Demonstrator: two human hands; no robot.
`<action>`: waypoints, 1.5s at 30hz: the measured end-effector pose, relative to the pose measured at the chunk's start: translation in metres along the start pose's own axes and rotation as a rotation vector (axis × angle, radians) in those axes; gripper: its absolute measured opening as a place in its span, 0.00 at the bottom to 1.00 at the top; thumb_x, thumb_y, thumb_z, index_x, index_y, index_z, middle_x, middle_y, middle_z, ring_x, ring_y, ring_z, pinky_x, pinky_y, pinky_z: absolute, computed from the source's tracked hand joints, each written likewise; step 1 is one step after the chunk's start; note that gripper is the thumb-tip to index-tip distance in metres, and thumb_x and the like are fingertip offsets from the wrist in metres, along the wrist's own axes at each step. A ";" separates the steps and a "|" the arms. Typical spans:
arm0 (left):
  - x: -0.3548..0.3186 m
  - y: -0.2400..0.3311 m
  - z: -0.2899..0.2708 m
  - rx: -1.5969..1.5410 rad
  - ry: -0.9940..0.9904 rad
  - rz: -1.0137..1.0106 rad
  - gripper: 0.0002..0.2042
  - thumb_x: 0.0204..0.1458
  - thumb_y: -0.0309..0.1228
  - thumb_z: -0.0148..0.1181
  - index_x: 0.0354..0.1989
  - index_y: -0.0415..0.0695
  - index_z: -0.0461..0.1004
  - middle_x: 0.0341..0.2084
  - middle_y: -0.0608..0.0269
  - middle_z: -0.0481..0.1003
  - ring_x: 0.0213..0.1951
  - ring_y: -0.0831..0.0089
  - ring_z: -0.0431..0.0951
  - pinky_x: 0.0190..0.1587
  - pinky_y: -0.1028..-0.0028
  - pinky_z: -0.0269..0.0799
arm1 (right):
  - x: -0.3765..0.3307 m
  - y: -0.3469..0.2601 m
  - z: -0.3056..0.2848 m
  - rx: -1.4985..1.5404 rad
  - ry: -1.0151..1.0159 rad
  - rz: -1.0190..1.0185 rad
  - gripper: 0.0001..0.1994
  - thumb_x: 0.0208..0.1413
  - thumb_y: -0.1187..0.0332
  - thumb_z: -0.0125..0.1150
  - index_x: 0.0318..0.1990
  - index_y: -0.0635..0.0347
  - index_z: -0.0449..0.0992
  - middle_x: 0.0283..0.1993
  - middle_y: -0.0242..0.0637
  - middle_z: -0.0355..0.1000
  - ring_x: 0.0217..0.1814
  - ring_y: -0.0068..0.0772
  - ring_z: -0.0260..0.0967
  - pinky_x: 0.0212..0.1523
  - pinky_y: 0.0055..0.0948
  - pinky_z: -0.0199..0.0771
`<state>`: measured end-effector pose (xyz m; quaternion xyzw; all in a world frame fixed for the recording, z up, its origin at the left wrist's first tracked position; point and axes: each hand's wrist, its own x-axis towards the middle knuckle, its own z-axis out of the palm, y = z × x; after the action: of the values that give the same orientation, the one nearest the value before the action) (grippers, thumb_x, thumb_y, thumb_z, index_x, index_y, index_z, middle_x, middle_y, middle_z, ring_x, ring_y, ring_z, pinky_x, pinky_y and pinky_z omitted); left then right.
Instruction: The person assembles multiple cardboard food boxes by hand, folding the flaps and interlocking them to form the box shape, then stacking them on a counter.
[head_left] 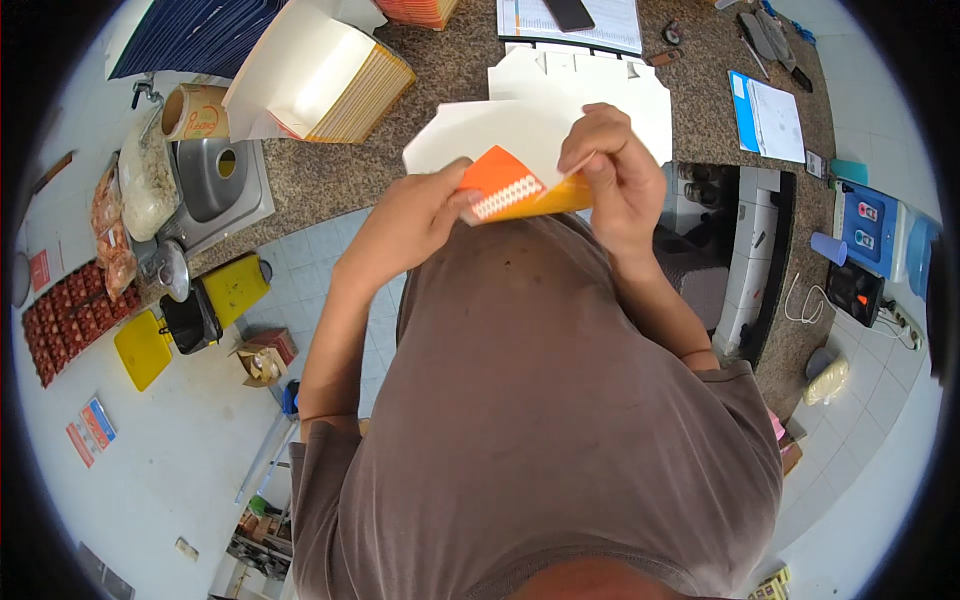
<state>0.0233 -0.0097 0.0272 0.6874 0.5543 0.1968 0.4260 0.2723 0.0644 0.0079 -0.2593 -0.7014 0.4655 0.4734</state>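
Orange and white carton: a flat cardboard box blank (515,185) is being held up in front of the person's chest, just off the near edge of the counter, its white inner face pointing up and away, its orange printed flap facing the camera.
Left hand: the left hand (425,215) is gripping the orange flap at its left end, thumb lying on top, fingers tucked behind, pinching the card.
Right hand: the right hand (612,165) is curling over the top right of the blank, fingertips pressing down on the fold where white meets orange, so it is closing on the card too.
Counter: a speckled brown stone counter (700,110) is stretching across the top, curving with the lens.
Flat blanks: more white unfolded card sheets (600,85) are lying on the counter right behind the held one.
Stack: a thick stack of folded cartons (330,75), white on top with yellow-orange edges, is sitting to the left.
Sink: a small steel sink (215,180) is sitting at the counter's left end, with a clear bag (145,175) just beside it.
Papers: a blue and white sheet (770,115) is lying on the right, well apart from the hands; a dark phone (568,14) is resting on a printed sheet at the top.
Floor: pale tiles (330,240) are showing below the counter, and a yellow lid (142,348) is lying lower left.
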 end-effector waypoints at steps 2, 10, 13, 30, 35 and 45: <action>-0.001 0.004 -0.004 -0.168 -0.234 -0.087 0.15 0.66 0.28 0.57 0.59 0.40 0.76 0.40 0.53 0.84 0.41 0.60 0.84 0.48 0.66 0.77 | 0.002 -0.003 0.003 -0.003 -0.109 -0.191 0.14 0.73 0.59 0.57 0.40 0.60 0.78 0.39 0.36 0.75 0.38 0.38 0.67 0.49 0.37 0.66; -0.016 -0.018 0.013 -0.806 -0.356 -0.252 0.14 0.73 0.32 0.53 0.56 0.34 0.77 0.42 0.68 0.81 0.44 0.86 0.76 0.48 0.78 0.74 | 0.016 -0.015 0.004 -0.280 -0.608 -0.081 0.10 0.51 0.71 0.64 0.43 0.56 0.80 0.43 0.35 0.74 0.46 0.46 0.69 0.48 0.40 0.69; -0.016 -0.011 0.019 -0.831 -0.288 -0.241 0.13 0.73 0.32 0.54 0.52 0.35 0.78 0.34 0.75 0.78 0.34 0.90 0.71 0.38 0.82 0.70 | 0.010 -0.011 0.019 -0.281 -0.142 -0.046 0.11 0.51 0.73 0.64 0.43 0.55 0.80 0.42 0.36 0.76 0.45 0.45 0.72 0.49 0.40 0.69; 0.012 0.020 0.011 -1.492 0.412 -0.004 0.18 0.74 0.32 0.49 0.68 0.37 0.67 0.57 0.52 0.79 0.54 0.66 0.84 0.59 0.65 0.82 | 0.017 -0.019 0.030 -0.304 -0.108 -0.274 0.24 0.47 0.64 0.80 0.53 0.57 0.82 0.63 0.44 0.75 0.64 0.53 0.70 0.62 0.49 0.73; 0.023 0.054 0.032 -1.577 0.618 0.023 0.18 0.75 0.33 0.48 0.67 0.39 0.68 0.57 0.57 0.78 0.55 0.71 0.82 0.58 0.66 0.82 | 0.029 -0.001 0.035 -0.418 -0.003 -0.483 0.31 0.45 0.61 0.81 0.60 0.54 0.80 0.68 0.46 0.70 0.66 0.55 0.72 0.63 0.48 0.76; 0.023 0.039 0.027 -1.483 0.719 0.159 0.15 0.74 0.30 0.50 0.62 0.35 0.72 0.49 0.60 0.80 0.45 0.79 0.80 0.47 0.73 0.79 | 0.047 -0.013 0.034 -0.462 -0.240 -0.381 0.31 0.55 0.64 0.73 0.66 0.63 0.75 0.75 0.50 0.64 0.72 0.56 0.67 0.67 0.47 0.74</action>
<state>0.0737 0.0006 0.0387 0.1600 0.3329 0.7488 0.5504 0.2225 0.0829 0.0356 -0.1671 -0.8753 0.2242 0.3945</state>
